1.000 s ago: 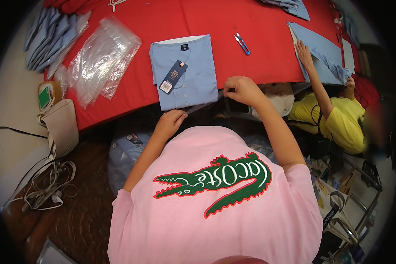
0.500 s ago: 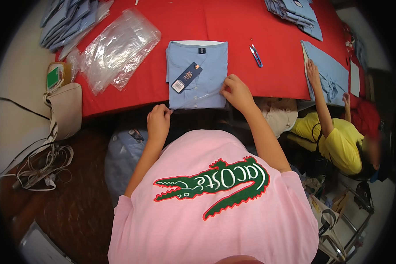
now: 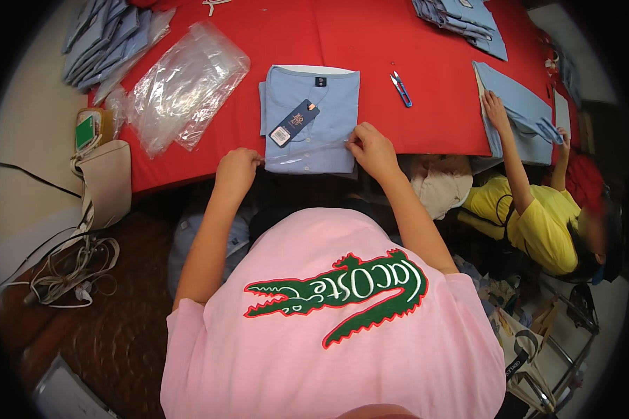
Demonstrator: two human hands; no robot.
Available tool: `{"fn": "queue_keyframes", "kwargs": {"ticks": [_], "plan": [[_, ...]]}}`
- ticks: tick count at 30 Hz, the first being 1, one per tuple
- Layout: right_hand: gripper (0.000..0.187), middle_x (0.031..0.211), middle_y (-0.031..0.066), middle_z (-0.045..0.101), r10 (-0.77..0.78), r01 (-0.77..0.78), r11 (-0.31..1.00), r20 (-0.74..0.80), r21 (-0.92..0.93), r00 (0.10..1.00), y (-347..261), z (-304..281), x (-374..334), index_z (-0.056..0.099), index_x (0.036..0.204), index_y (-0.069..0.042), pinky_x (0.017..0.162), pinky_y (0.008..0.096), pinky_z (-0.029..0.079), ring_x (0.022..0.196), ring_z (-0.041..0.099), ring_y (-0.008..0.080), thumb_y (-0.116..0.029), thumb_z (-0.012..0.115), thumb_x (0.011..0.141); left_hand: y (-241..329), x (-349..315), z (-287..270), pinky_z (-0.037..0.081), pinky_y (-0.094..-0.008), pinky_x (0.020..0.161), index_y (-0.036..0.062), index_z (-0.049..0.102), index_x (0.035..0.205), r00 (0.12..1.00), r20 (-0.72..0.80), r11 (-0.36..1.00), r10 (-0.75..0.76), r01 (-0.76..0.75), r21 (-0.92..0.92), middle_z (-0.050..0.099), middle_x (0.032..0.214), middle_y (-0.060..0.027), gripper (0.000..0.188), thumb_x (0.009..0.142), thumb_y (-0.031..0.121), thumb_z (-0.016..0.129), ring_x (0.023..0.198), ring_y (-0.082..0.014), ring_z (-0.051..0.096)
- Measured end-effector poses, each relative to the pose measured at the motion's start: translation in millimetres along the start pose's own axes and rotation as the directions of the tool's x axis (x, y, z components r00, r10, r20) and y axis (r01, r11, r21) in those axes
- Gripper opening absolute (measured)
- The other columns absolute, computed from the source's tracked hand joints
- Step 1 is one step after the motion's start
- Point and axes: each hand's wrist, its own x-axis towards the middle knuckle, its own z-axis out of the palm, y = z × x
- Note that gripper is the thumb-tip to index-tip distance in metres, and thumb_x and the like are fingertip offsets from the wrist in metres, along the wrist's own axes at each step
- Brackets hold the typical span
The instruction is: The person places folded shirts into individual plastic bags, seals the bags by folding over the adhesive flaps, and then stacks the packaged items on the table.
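Note:
A folded light blue shirt (image 3: 311,105) lies at the table's front edge, collar away from me. A dark paper tag (image 3: 294,123) rests slantwise on its front. Across the shirt's near end runs the edge of a clear plastic bag (image 3: 321,149), around the lower part as far as I can tell. My left hand (image 3: 236,172) pinches one side of the bag's edge at the shirt's lower left corner. On the right side, my right hand (image 3: 372,149) grips the other end of that edge, its fingertips against the shirt. Both hands are closed.
Flat clear bags (image 3: 189,91) lie on the red tablecloth (image 3: 370,35) to the left. Blue thread snips (image 3: 402,89) lie right of the shirt. Folded shirts are piled (image 3: 108,42) far left and far right (image 3: 465,24). A co-worker (image 3: 531,216) handles another blue garment (image 3: 521,105) at right.
My left hand has moved up and left, my right slightly left and down. The bag's edge now crosses the shirt more levelly. The co-worker has lifted a corner of the blue garment.

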Motion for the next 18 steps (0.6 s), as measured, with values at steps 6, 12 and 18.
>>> {"fn": "queue_keyframes", "kwargs": {"ticks": [6,12,18], "plan": [[0.018,0.094,0.0108,0.066,-0.038,0.035,0.999,-0.089,-0.034,0.995,8,9,7,0.064,0.091,-0.006,0.072,0.0485,0.053,0.084,0.068,0.0357,-0.014,0.079,0.088,0,51,7,0.059,-0.0536,0.077,0.0062,0.080,0.090,1.000,-0.028,0.962,0.010,-0.002,0.272,0.076,0.089,-0.0211,0.019,0.095,0.017,0.064,0.086,-0.0409,0.075],[0.014,0.091,0.0107,0.067,0.118,-0.111,0.984,-0.046,0.137,0.992,11,3,-1,0.066,0.092,-0.005,0.071,0.0437,0.053,0.078,0.067,0.0302,-0.012,0.077,0.089,12,52,10,0.057,-0.0550,0.078,0.0055,0.075,0.096,0.998,-0.067,0.973,-0.004,0.020,0.231,0.076,0.095,-0.0195,0.016,0.097,0.019,0.065,0.088,-0.0413,0.075],[0.014,0.090,0.0108,0.066,0.143,-0.137,0.938,0.006,0.319,0.990,13,2,0,0.069,0.094,-0.004,0.072,0.0386,0.053,0.075,0.065,0.0235,-0.012,0.079,0.089,21,28,-1,0.054,-0.0506,0.082,0.0055,0.069,0.092,0.994,-0.094,0.998,0.056,-0.052,0.038,0.072,0.093,-0.0126,0.012,0.092,0.016,0.075,0.087,-0.0387,0.071]]}}
